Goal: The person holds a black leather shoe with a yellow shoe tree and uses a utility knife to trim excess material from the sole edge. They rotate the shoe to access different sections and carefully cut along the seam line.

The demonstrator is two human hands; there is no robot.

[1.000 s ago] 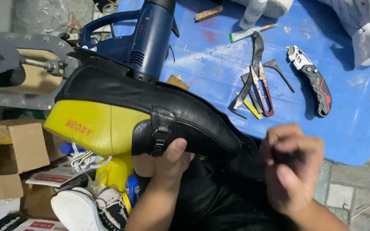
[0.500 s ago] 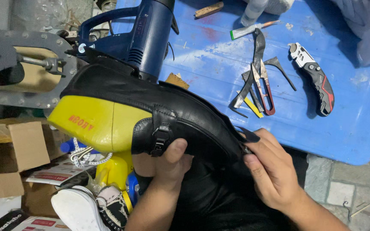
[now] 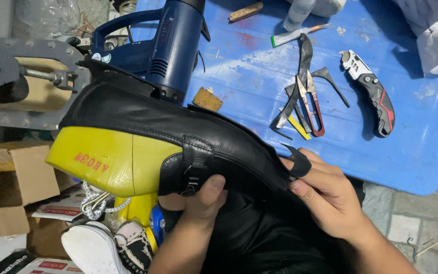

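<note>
Head cam: black leather upper (image 3: 178,132) pulled over a yellow last (image 3: 107,165), lying across the near edge of the blue table (image 3: 411,152). Left hand (image 3: 198,203) underneath, thumb clamped on the strap buckle. Right hand (image 3: 325,195) closed on the upper's heel end, black tab poking out between the fingers – so both gripping the same piece. Heat gun (image 3: 171,45) just behind the upper, touching it or close. Snips (image 3: 311,104), hook tool (image 3: 333,81) and folding knife (image 3: 373,94) further out on the table, well apart from the hands. Sneaker (image 3: 102,248) and cardboard boxes (image 3: 11,182) down low on the left.
</note>
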